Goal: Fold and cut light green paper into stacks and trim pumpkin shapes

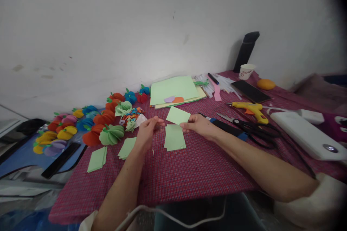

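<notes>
While the right grip (200, 125) pinches a plain, pale green paper rectangle (177, 115), the left grip (148, 130) is unclear.

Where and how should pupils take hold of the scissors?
Probably by the black handles, coming from the near side: the scissors lie with blades pointing left, away from that grip; the yellow glue gun lies just beyond, and a white device sits to the right.
</notes>
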A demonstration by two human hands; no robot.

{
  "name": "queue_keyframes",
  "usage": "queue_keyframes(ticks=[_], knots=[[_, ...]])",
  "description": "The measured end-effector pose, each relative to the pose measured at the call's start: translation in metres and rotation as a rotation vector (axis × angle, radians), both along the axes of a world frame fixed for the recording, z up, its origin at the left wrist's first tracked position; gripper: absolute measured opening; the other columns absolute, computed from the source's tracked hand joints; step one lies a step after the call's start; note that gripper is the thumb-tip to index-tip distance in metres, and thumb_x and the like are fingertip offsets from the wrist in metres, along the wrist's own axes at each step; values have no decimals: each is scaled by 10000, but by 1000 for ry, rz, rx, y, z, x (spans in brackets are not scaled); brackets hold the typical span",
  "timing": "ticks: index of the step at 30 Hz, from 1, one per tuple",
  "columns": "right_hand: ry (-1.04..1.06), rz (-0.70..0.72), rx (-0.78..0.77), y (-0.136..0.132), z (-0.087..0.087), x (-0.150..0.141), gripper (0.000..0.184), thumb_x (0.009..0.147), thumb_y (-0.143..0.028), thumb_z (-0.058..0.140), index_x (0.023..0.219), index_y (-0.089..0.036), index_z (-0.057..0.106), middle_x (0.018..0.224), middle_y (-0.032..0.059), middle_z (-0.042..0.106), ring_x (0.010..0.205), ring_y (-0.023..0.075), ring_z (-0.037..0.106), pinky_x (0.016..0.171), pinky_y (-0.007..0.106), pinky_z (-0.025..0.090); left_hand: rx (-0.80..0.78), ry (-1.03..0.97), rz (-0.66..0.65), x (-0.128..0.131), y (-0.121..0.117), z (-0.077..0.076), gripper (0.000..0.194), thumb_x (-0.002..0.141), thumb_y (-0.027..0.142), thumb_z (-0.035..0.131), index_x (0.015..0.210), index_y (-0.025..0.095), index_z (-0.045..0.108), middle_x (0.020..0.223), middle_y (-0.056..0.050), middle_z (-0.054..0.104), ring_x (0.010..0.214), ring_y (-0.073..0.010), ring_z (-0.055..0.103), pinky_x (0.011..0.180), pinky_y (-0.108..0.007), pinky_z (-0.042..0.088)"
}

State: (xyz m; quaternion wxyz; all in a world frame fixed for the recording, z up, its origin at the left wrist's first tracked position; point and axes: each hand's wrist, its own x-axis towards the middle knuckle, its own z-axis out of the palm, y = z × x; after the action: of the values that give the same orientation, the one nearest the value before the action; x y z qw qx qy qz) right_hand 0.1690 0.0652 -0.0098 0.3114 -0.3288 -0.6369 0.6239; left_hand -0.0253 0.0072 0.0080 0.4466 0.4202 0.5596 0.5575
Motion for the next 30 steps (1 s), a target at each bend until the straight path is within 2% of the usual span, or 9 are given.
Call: queue_keyframes(ticks=[3, 4, 8, 11, 15, 19, 22, 26, 30], knots=[[27, -29, 7, -5, -5, -6, 284, 635, -401, 604, 645, -117, 597, 628, 34, 617, 539, 91, 501, 544, 220, 387, 14, -43, -178, 20, -3, -8, 276, 663, 396, 587, 780, 148, 606, 810, -56, 626, 673, -120, 559, 557, -209, 384], [28, -17, 7, -7, -6, -8, 282, 641, -401, 598, 654, -119, 599, 628, 30, 614, 538, 89, 498, 542, 218, 385, 33, -42, -180, 25, -4, -11, 247, 650, 368, 609, 770, 152, 604, 774, -40, 622, 675, -114, 554, 569, -208, 383], [2, 16, 22, -14, -6, -12, 278, 644, -402, 595, 610, -126, 583, 580, 14, 588, 517, 81, 476, 535, 212, 372, 62, -64, -65, 32, -3, -20, 207, 627, 328, 640, 627, 131, 576, 574, 11, 557, 524, -68, 469, 533, -202, 357], [1, 40, 8, -15, -4, -11, 268, 639, -405, 597, 612, -140, 570, 578, 4, 584, 516, 80, 475, 543, 215, 370, 94, -92, 27, 23, 1, -17, 222, 627, 338, 635, 681, 130, 579, 645, -8, 583, 561, -77, 487, 551, -206, 367], [-18, 46, -6, -8, -7, -9, 245, 643, -396, 594, 633, -152, 573, 590, 5, 586, 505, 82, 464, 539, 228, 362, 158, -132, 134, 3, 2, -1, 251, 652, 337, 598, 833, 167, 565, 800, -11, 601, 617, -74, 517, 570, -197, 385], [-20, 31, 15, -2, -11, -7, 221, 673, -386, 572, 638, -168, 579, 614, 21, 591, 494, 91, 448, 527, 246, 354, 171, -34, 175, -28, -11, 17, 223, 625, 296, 621, 805, 171, 579, 759, 9, 599, 598, -69, 523, 546, -184, 390], [-11, 46, 20, -2, -13, -7, 206, 683, -374, 567, 634, -174, 581, 613, 22, 588, 494, 95, 447, 519, 250, 346, 74, 28, 196, -60, -29, 24, 234, 578, 278, 660, 757, 145, 590, 680, 5, 598, 555, -75, 523, 520, -186, 395], [-23, 90, 42, -5, -13, -8, 195, 682, -359, 566, 623, -175, 586, 583, 14, 576, 495, 101, 451, 519, 253, 346, -85, 140, 289, -103, -56, 18, 288, 539, 292, 685, 768, 136, 607, 651, 5, 610, 536, -91, 533, 525, -204, 416], [-42, 114, 89, -4, -15, -8, 189, 686, -343, 563, 606, -174, 584, 571, 15, 572, 512, 107, 463, 544, 259, 367, -201, 276, 270, -124, -73, 3, 369, 531, 303, 688, 862, 151, 627, 726, -18, 644, 604, -129, 563, 566, -229, 430]])
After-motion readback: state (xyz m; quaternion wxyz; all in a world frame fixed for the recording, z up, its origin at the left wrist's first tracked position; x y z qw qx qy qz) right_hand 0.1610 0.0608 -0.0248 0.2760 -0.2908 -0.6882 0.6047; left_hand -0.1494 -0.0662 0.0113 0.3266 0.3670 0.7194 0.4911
